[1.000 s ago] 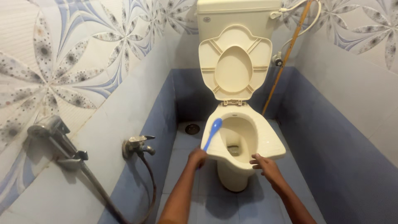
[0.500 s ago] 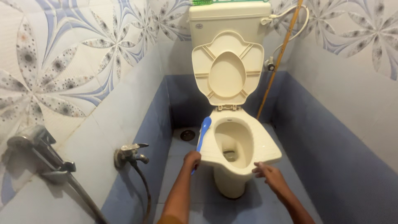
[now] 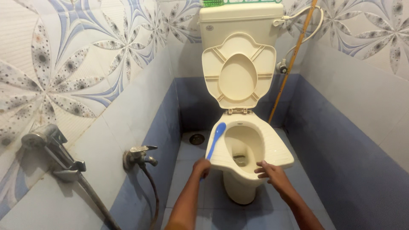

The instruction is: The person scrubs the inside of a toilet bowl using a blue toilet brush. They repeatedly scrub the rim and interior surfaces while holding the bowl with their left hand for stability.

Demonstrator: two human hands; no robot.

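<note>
Head view: left hand (image 3: pixel 202 166) fingers grip blue brush (image 3: pixel 216 139); right hand (image 3: pixel 269 172) fingers spread on toilet rim (image 3: pixel 279 154).

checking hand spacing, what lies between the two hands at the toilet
In the head view, the front rim of the cream toilet bowl lies between the left hand, holding the blue brush, and the right hand.

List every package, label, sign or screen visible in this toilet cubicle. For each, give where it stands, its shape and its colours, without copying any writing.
Maker's mark: small round grey emblem, upper left of the cream cistern front.
Green and white item: flat on the cistern lid, cut off by the frame's top edge; possibly a package, too little showing to tell.
No signs or screens in view.
</note>
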